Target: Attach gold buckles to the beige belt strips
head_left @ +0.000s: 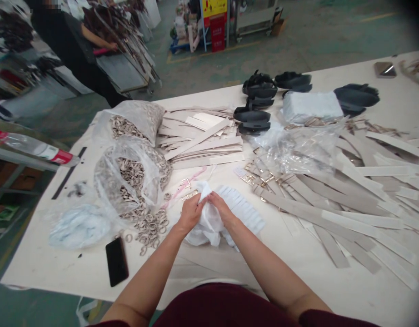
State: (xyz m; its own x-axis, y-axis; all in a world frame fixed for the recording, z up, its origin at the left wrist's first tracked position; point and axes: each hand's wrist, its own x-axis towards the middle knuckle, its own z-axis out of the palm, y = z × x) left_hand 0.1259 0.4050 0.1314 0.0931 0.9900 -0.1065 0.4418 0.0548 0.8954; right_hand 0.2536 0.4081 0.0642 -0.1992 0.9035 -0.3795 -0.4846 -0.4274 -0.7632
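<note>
My left hand (192, 211) and my right hand (221, 208) meet at the middle of the table, both closed on a thin white plastic bag (211, 227). Thumbs and fingertips pinch its upper edge, and the rest hangs crumpled below. Under and to the right of it lies a row of white strips (241, 211). Just beyond my left hand sit gold-coloured buckles (189, 195) and a pink strip (196, 175). A heap of small beige loops (150, 229) spreads left of my left forearm. Whether anything is inside the bag cannot be made out.
Two clear bags of beige loops (137, 111) stand at left, near a black phone (117, 261) and a plastic bottle (35, 147). Beige belts with buckles (315, 204) cover the right side. Flat straps (199, 136) and black objects (253, 118) lie behind. A person (69, 45) walks at back left.
</note>
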